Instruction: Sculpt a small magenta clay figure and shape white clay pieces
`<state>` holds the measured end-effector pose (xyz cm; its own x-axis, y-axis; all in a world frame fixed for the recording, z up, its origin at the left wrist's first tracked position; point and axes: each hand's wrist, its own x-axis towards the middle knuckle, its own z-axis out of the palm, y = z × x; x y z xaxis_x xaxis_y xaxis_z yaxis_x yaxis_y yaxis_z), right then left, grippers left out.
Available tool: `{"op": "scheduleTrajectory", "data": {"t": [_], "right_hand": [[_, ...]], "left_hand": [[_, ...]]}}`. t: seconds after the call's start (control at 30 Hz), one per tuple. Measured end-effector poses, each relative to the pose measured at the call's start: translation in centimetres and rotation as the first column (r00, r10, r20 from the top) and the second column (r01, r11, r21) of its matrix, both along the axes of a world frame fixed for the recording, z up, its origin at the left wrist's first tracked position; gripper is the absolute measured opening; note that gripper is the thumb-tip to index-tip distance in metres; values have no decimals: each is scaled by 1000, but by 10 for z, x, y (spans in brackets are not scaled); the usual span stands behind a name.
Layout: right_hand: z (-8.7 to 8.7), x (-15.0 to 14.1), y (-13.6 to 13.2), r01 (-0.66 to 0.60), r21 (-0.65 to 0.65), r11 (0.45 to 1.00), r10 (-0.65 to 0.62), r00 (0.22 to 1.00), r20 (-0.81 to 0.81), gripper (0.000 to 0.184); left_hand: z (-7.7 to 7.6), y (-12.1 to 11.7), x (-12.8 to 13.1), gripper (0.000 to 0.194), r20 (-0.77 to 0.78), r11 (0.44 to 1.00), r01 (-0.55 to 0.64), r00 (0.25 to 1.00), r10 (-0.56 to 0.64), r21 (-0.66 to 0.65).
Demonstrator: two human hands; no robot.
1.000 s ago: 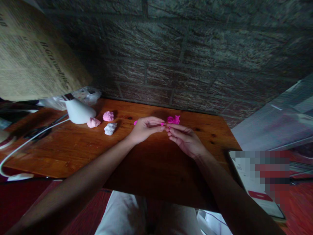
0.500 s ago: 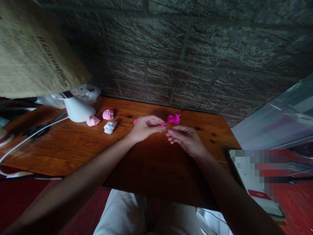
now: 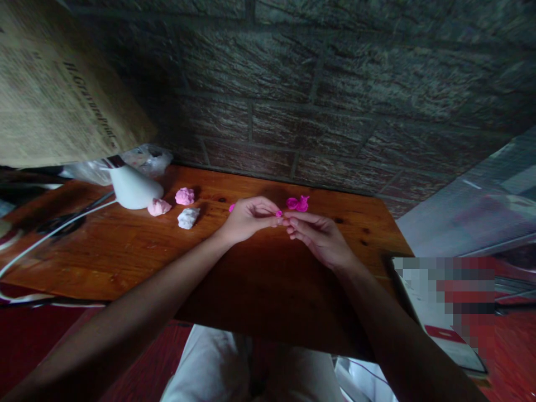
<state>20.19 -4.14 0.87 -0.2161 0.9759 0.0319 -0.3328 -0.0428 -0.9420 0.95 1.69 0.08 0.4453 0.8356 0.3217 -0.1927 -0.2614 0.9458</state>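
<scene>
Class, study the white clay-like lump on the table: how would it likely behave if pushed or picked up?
The white clay-like lump would probably not roll far, its outline being uneven. Its creased surface suggests it may dent when squeezed. Sitting low on the wooden table, it would likely slide rather than tip.

The small piece (image 3: 279, 214) and the larger shapes (image 3: 302, 205) are magenta. 2 lumps (image 3: 185, 196) are pink, 1 lump (image 3: 188, 218) white. The worktop (image 3: 125, 251) is orange-brown with dark knots; the lampshade (image 3: 62, 106) tan with black print.
</scene>
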Motion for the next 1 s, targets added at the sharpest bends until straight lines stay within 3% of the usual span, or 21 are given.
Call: {"op": "scheduleTrajectory", "data": {"t": [0.4, 0.7, 1.0], "right_hand": [[2, 1, -1, -29, -9, 1000, 29, 1000, -11, 25], [5, 1, -1, 58, -52, 997, -60, 997, -55, 29], [5, -1, -4, -21, -35, 999, 20, 1000, -16, 26]], "left_hand": [[0, 0, 0, 35, -37, 999, -31, 999, 31, 12], [0, -1, -1, 34, -10, 1000, -24, 1000, 24, -3], [0, 0, -1, 33, -6, 1000, -18, 1000, 18, 2]]}}
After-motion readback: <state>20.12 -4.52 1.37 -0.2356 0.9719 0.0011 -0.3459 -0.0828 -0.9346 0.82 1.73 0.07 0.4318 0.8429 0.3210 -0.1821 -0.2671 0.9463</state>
